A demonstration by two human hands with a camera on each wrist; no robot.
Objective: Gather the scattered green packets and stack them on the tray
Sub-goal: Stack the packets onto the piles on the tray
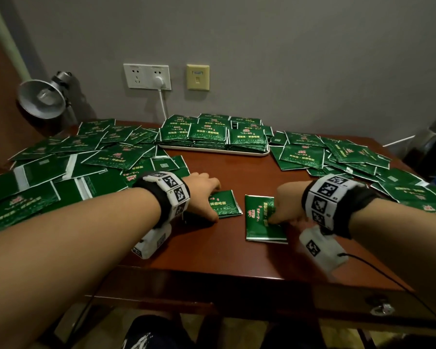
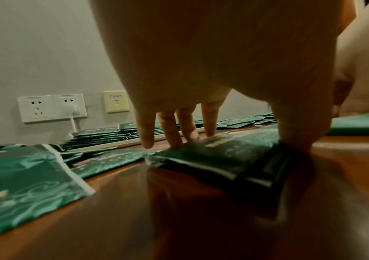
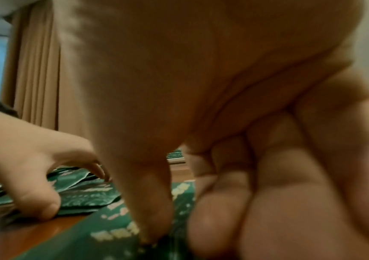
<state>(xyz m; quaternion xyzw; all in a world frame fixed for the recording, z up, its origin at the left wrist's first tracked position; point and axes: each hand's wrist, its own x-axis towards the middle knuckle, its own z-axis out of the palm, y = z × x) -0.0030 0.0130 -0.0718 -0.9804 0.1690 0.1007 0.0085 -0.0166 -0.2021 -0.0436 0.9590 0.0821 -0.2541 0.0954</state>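
Fingers of left hand spread, thumb pinching small packet stack on table; right hand curled onto second packet stack, grip blurred; tray beyond, largely hidden beneath stacked packets.

My right wrist view is blurred throughout; the print on the packet under my right hand is unreadable. From the head view my left hand covers part of its small stack, so I cannot count it. The tray is mostly buried under packets.
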